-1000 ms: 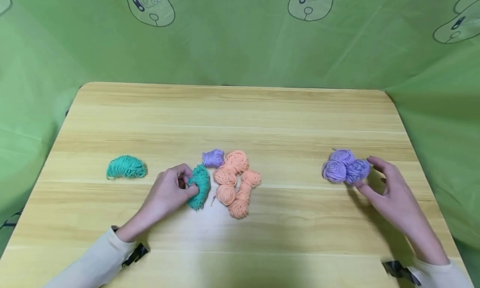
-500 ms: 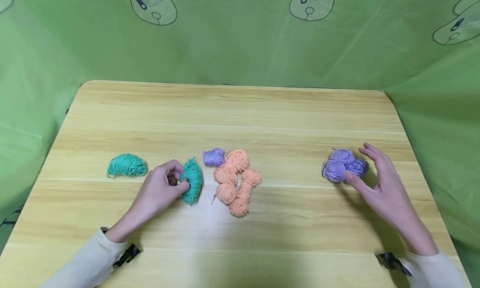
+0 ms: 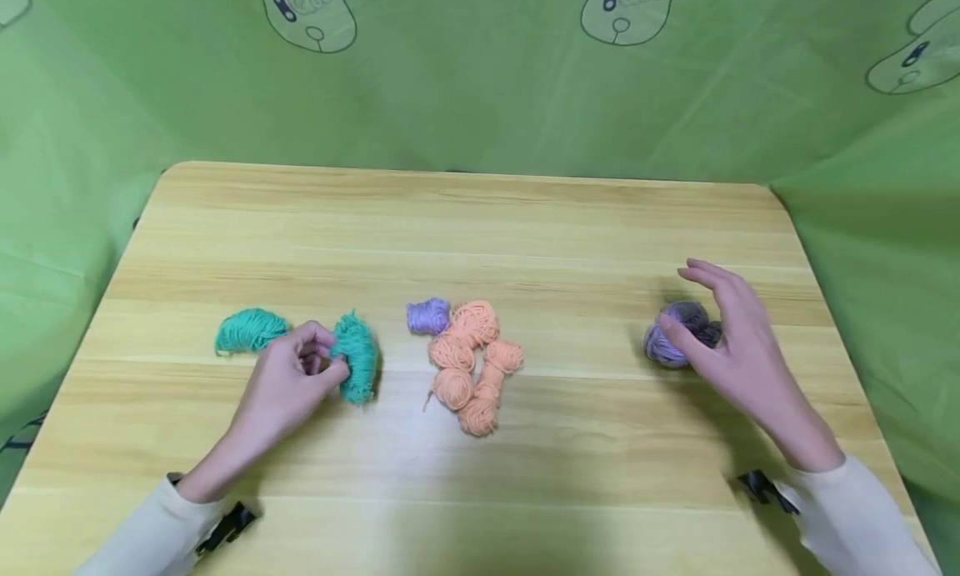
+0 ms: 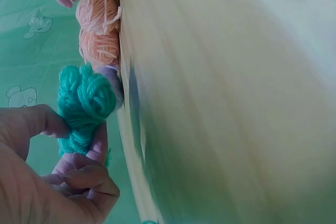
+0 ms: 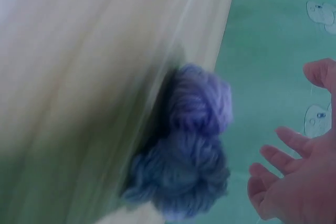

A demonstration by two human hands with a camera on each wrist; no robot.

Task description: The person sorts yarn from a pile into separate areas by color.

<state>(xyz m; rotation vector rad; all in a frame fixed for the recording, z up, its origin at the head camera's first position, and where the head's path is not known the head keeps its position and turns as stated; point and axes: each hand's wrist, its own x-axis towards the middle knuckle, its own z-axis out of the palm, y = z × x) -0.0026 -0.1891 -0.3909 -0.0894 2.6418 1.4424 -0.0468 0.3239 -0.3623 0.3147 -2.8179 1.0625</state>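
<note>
2 hands: out over the table (image 3: 585,451), well apart, and it's the left doing all the holding!
Left hand (image 3: 281,384): pinching, thumb against fingers, on a teal skein (image 3: 358,358); the grip takes only its left side, which probably suffices because yarn this soft gives under a light squeeze.
Teal skein: long side running near to far, left of the middle, and in the left wrist view it looks raised off the wood, likely hanging from that pinch alone.
Second teal skein (image 3: 251,331): lying at the left, its right end tucked behind the hand from the head view; whether they touch, I cannot tell.
Right hand (image 3: 753,376): fingers spread, thumb held wide, nothing between them; the right wrist view gives it away, a clear gap between palm and yarn.
Purple bundles (image 3: 667,343): down at the right under that hand, at least 2 pressed together, partly in shade; leaning on each other probably keeps such round shapes from rolling.
Peach yarn (image 3: 489,383): centre of the table, bundles touching in a rough loop, bare wood showing inside, and a loose end poking out near left.
Small purple skein (image 3: 428,316): at the far left of the peach, right up against it, perhaps steadied by that contact.
Green backdrop (image 3: 480,84): hanging beyond the far edge, cartoon outlines along the top.
</note>
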